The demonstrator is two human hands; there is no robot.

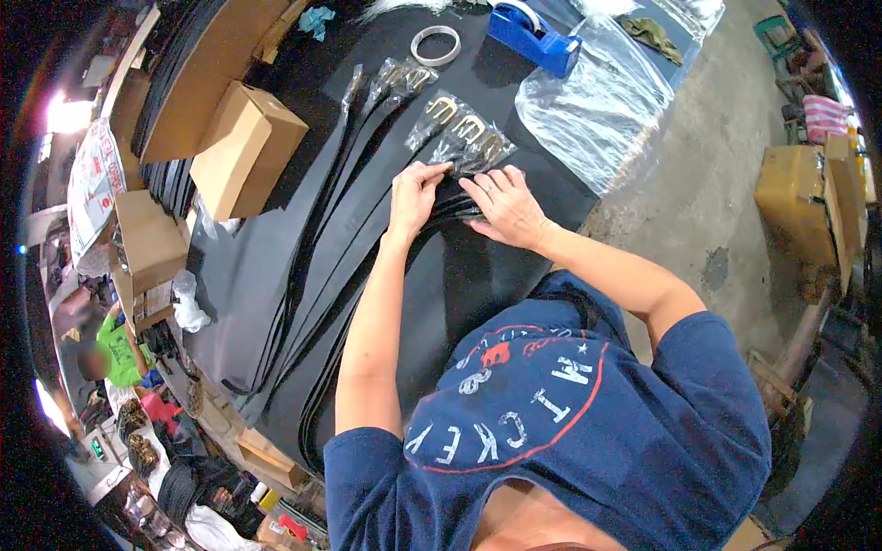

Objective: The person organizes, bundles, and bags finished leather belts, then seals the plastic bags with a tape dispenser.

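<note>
Black belts [424, 241] lie in a bundle on the dark table, their gold-coloured buckles [470, 129] covered in clear plastic wrapping [450, 147]. My left hand [413, 200] is closed in a pinch at the lower edge of that wrapping; the exact spot between its fingertips is partly hidden. Just right of it, my right hand [508, 209] grips the belts below the buckles, fingers on top and thumb beneath. Further left, more belts [317, 220] stretch across the table, with plastic-wrapped buckles [397, 81] at their far ends.
A blue tape dispenser [533, 39] and a roll of tape [435, 46] sit at the far side. Clear plastic sheeting [597, 101] covers the right corner. A cardboard box [246, 151] stands at the left, and a person in green [118, 354] is beyond the table.
</note>
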